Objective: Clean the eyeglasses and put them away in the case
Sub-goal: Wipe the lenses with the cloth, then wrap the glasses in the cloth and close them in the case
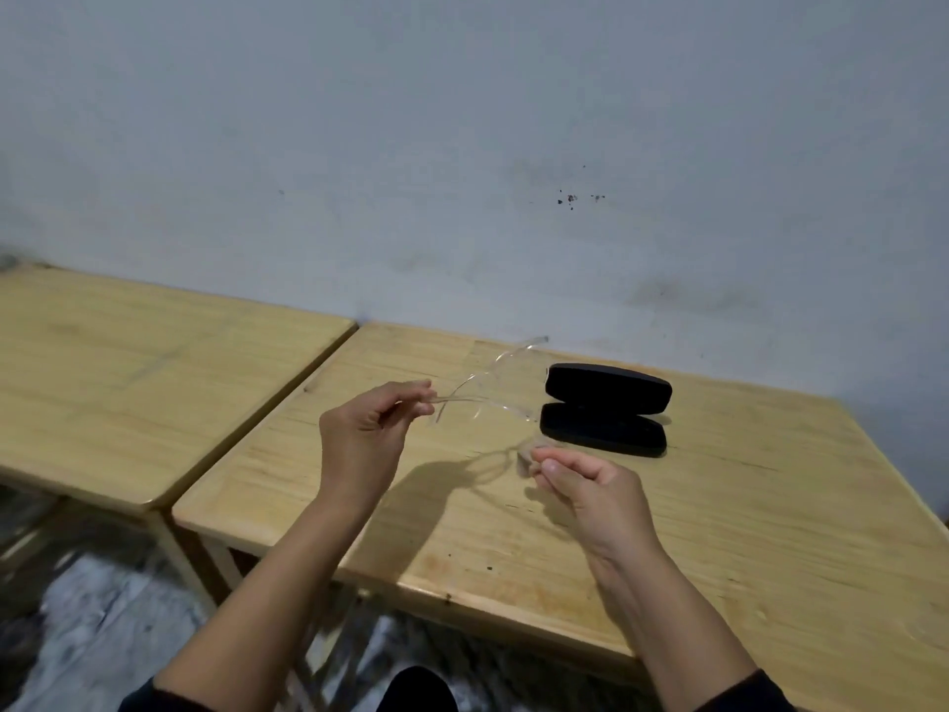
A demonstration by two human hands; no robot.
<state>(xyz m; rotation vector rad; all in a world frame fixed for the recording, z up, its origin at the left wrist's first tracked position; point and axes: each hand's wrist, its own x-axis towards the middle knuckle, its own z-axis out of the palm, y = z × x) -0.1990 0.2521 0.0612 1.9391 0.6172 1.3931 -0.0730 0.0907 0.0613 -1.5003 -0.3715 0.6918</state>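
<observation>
Eyeglasses: one pair, clear frame, hard to make out against the wood. Held in the air above the right-hand table, in front of the case. Arms appear partly folded or crossing near the left fingers; the blur does not allow certainty.

Left hand: raised, thumb and fingertips pinched on the end of one arm of the glasses.

Right hand: lower and nearer the person, fingers curled shut with the thumb pressed on top. It seems to pinch something small and pale at the lower edge of the frame, possibly a cloth, possibly the frame itself; cannot tell which.

Case: black, hard-shelled, lying open on the table just behind the glasses, lid tipped back toward the wall. Nothing visible inside.

Second table: stands to the left, apart by a narrow gap.

Step in hand, as judged: handling or wiping of the lenses, with stowing not yet done.

Next move, as judged: both arms need folding flat against the frame, then the pair needs turning to lie lengthwise and lowering into the lower half of the case before the lid comes down. Light grip advised; thin frame.
</observation>
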